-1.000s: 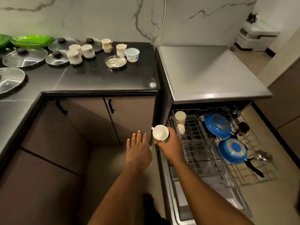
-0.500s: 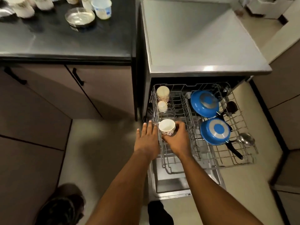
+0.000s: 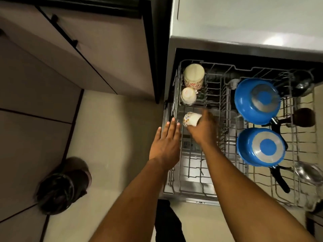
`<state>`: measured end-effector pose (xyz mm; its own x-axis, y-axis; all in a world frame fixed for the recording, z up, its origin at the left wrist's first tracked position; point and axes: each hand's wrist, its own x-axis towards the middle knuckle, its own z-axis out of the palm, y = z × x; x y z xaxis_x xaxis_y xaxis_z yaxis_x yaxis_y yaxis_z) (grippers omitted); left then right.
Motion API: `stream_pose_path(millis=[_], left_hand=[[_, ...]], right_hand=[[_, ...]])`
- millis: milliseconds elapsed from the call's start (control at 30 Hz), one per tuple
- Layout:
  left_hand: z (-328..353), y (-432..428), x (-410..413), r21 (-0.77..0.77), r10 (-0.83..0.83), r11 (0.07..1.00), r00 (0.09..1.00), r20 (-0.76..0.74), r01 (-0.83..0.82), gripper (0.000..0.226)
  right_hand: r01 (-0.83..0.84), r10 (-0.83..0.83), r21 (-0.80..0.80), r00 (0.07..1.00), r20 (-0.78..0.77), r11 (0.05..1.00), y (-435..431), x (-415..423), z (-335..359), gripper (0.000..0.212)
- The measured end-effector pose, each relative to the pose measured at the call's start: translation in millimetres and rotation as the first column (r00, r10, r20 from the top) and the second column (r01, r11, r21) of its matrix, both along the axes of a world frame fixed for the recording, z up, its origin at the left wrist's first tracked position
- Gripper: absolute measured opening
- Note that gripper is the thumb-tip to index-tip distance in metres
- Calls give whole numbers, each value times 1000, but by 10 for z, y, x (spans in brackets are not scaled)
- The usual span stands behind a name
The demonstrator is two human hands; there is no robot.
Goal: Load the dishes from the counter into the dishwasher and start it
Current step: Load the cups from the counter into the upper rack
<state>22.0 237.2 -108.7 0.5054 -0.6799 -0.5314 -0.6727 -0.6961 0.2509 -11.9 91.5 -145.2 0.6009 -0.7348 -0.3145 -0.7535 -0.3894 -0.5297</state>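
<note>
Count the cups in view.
3: large cup in the back-left corner of the rack, small cup just in front, third cup gripped in the right hand. Others may be hidden.

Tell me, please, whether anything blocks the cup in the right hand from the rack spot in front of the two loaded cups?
Nothing visible does. The cup, tilted in the right hand, is over bare rack wire in front of the two loaded cups. The open left hand is beside it.

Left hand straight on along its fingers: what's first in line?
Probably the rack's left rim, right ahead of the left hand; past it the small inverted cup. Depth unclear.
</note>
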Motion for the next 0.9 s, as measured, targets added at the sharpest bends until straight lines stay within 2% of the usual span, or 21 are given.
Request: stream_pose_path(millis=[167, 367, 600, 800, 900], left_hand=[[-86, 42, -31, -31, 23, 999, 998, 50, -22, 71], [-116, 58, -40, -42, 35, 999, 999, 40, -33, 70], [-98, 37, -42, -11, 18, 1000, 999, 40, -18, 71], [-16, 2, -21, 69, -11, 998, 999, 39, 8, 73], [88, -25, 9, 107, -20, 994, 1000, 11, 19, 72]], right_hand=[[-154, 150, -92, 988, -45, 984, -92, 282, -197, 72], [-273, 250, -205, 959, -135, 940, -47, 455, -381, 75], [-225, 202, -226, 972, -122, 948, 10, 447, -392, 72], [-162, 147, -186, 985, -88, 969, 28, 358, -341, 87], [-132, 121, -198, 990, -68, 971, 68, 239, -212, 87]])
